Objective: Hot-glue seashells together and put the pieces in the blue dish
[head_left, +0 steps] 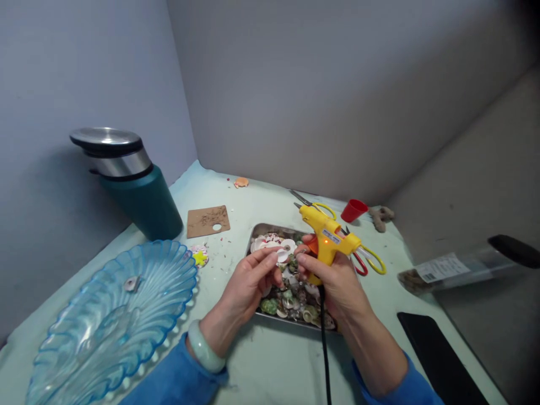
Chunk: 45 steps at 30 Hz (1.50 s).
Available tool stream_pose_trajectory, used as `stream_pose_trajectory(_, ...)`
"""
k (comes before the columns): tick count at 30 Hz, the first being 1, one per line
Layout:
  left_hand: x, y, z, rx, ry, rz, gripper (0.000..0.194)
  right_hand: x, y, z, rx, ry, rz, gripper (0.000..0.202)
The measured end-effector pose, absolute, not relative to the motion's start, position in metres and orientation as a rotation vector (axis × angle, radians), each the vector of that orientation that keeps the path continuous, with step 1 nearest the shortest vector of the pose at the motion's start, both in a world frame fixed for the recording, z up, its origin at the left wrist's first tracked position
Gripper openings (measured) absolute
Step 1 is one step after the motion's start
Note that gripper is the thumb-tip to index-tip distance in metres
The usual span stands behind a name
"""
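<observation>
My left hand (255, 275) is closed in a pinch on a small white shell-like piece (282, 256), held above the tray. My right hand (337, 278) is wrapped round the handle of a yellow hot glue gun (327, 232). An orange light glows on the gun's side, its nozzle points up and to the left, and a black cord hangs from the handle. The right thumb and forefinger are bent together close to the left fingertips; whether they also pinch something small is unclear. Beneath both hands lies a metal tray (291, 322) filled with shells and small stones.
A blue scalloped dish (113, 320) holds a small piece; a teal bottle (141, 197) stands behind it. Around the tray are a brown card (202, 222), yellow-handled scissors (323, 209), a red cup (354, 211), a clear labelled container (455, 270) and a black flat object (439, 354).
</observation>
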<state>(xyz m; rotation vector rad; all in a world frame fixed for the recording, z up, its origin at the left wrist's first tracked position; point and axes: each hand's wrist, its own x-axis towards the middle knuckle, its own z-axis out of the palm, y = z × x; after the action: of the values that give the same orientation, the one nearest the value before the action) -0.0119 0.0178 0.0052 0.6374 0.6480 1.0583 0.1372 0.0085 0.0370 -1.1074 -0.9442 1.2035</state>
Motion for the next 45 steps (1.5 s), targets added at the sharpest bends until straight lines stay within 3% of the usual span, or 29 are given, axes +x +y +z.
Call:
stream_pose_trajectory(21, -0.014, 0.019, 0.009, 0.426, 0.546, 1.061, 0.019, 0.135, 0.009, 0.002, -1.384, -1.461, 0.547, 0.017)
stream_pose_trajectory(45, -0.008, 0.016, 0.005, 0.611, 0.645, 1.068, 0.029, 0.125, 0.001, 0.014, -1.407, -1.247, 0.713, 0.026)
